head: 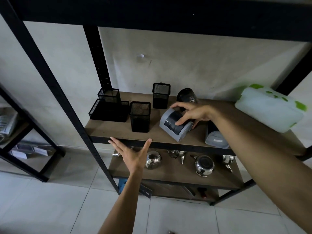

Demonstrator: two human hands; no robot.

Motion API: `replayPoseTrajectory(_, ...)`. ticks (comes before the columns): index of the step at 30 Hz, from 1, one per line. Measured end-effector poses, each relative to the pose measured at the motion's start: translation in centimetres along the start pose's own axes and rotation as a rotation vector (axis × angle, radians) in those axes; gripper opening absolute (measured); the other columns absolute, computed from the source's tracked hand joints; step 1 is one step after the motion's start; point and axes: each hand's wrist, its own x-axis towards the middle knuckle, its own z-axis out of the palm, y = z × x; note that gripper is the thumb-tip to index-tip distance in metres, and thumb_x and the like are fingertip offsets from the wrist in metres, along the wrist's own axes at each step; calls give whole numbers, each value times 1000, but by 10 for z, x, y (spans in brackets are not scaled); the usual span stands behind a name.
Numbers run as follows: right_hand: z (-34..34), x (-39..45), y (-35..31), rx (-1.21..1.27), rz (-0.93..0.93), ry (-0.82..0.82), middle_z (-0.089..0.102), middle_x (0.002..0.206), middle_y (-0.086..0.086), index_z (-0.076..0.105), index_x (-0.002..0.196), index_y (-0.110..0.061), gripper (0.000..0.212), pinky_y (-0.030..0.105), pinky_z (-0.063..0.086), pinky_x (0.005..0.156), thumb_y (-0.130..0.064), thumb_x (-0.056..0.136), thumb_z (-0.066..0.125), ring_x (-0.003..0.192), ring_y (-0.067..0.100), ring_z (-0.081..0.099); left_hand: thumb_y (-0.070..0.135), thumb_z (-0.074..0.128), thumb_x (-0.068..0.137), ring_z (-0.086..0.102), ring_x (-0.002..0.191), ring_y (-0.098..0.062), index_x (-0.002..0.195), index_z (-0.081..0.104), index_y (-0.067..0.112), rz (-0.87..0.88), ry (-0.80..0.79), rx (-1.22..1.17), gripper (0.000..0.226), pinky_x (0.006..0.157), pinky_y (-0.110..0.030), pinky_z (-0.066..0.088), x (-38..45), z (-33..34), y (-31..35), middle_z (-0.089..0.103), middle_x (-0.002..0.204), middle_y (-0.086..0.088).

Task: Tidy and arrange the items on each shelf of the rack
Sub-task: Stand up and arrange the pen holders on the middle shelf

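So the right hand (190,114) has its grip curled round a small grey box-shaped printer with a dark curved lid (174,126), sitting tilted on the brown wooden shelf of the black metal rack (118,130). The left hand (130,153) is spread flat at the shelf's front edge. Two black mesh pen cups (140,116) stand just left of the printer, shiny steel kettles (204,165) one shelf down.

storeroom: black metal rack (70,105), steel kettles (204,165), tiled floor (50,208)

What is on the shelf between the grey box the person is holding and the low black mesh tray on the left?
In the head view, one black mesh cup stands between the grey box and the mesh tray; otherwise bare shelf.
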Motion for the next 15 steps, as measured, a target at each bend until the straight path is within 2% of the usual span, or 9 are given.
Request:
replayPoseTrajectory(4, 11, -10, 15, 62, -159, 162, 57, 127, 5, 52, 131, -42, 68, 54, 60, 90, -16, 79, 87, 116, 26, 60, 63, 88, 57, 2, 156, -26, 157, -19, 36, 3, -7, -5, 149, 120, -52, 24, 1, 1, -1, -24, 165, 16)
replayPoseTrajectory(8, 30, -12, 24, 71, -317, 380, 56, 130, -8, 47, 129, -39, 70, 39, 55, 96, -23, 76, 90, 121, 12, 56, 66, 87, 56, 4, 156, -25, 157, -20, 36, -3, -4, 4, 150, 120, -53, 26, 0, 1, 0, -24, 165, 15)
replayPoseTrajectory(12, 58, -6, 29, 99, -373, 611, 53, 123, -19, 40, 134, -32, 76, 8, 45, 83, -25, 77, 90, 107, -12, 52, 68, 87, 56, 3, 156, -24, 156, -20, 37, -9, -9, 3, 150, 118, -57, 29, 0, 0, 1, -24, 164, 17)
replayPoseTrajectory(14, 75, -2, 33, 120, -410, 751, 49, 122, -24, 40, 134, -27, 78, 2, 44, 77, -27, 75, 92, 106, -19, 50, 66, 88, 57, 3, 156, -23, 158, -18, 34, -6, -11, 0, 150, 119, -56, 30, -1, -1, 4, -24, 165, 16)
replayPoseTrajectory(15, 83, 0, 35, 125, -432, 809, 49, 123, -23, 40, 132, -26, 78, 4, 46, 79, -28, 74, 93, 108, -16, 51, 65, 88, 57, 3, 156, -23, 158, -18, 32, -4, -11, -1, 150, 118, -56, 30, -1, -1, 6, -24, 165, 15)
